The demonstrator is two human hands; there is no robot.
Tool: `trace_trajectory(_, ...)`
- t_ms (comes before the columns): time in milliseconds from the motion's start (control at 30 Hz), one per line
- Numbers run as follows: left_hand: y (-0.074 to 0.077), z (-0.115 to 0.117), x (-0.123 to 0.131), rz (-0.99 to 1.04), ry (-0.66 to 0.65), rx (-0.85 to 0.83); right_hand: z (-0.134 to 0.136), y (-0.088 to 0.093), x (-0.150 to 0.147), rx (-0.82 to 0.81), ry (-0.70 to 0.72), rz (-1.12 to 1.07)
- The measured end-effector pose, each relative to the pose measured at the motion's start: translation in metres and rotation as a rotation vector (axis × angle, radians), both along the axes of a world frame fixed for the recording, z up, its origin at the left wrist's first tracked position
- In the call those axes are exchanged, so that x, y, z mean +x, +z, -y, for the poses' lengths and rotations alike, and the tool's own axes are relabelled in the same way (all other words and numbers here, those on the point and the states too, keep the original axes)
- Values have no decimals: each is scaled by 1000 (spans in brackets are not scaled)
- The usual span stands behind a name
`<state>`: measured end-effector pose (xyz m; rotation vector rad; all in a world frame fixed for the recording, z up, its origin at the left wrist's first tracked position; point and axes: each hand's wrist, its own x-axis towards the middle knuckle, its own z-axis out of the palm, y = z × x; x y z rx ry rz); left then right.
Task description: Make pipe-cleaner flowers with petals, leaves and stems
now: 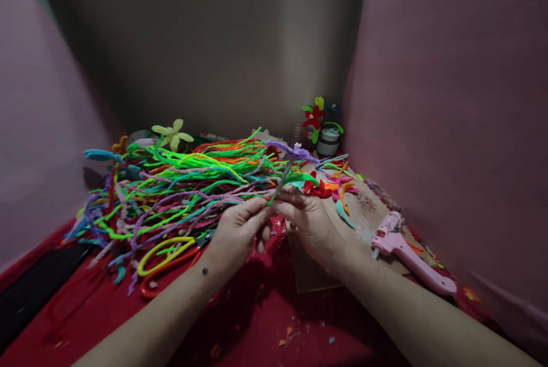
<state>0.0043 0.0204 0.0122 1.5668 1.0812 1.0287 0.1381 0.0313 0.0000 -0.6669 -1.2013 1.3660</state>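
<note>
A pipe-cleaner flower [298, 153] with purple petals and a pale centre points away from me, its thin stem slanting down to my fingers. My left hand [240, 224] pinches the lower end of the stem between thumb and forefinger. Close beside it, my right hand [306, 218] is closed on the same stem, with a green leaf-like piece [305, 177] just above its fingers. A large pile of coloured pipe cleaners [192, 178] lies behind and left of my hands. Scissors [166, 255] with yellow and red handles rest near my left wrist.
At right, a pink glue gun [411, 255] lies on a cardboard sheet [314, 275], near loose pipe-cleaner pieces [342, 190]. A red flower [314, 117] and a small lidded jar [329, 141] stand at the back. Scraps dot the red cloth [252, 321]. Walls enclose the sides and back.
</note>
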Motion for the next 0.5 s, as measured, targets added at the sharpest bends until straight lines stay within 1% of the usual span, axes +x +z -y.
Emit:
trace_trajectory(133, 0, -4, -4, 139, -82, -143, -1, 3, 3, 0, 28, -48)
trace_trajectory(233, 1, -6, -6, 254, -177, -271, -3, 0, 5, 36, 64, -71)
trace_trajectory(300, 2, -5, -6, 273, -227, -309, -4, -3, 4, 39, 52, -99)
trace_trajectory(333, 3, -5, -6, 232, -233, -287, -4, -5, 4, 31, 38, -109)
trace_trajectory(367, 3, -4, -5, 152, -214, -220, -5, -7, 3, 18, 13, -121)
trace_trajectory(400, 2, -3, -5, 41, -164, -109, -5, -8, 2, 0, -15, -131)
trace_trajectory(500, -6, -2, -3, -340, 70, 328, -5, -11, -2, -84, -97, -167)
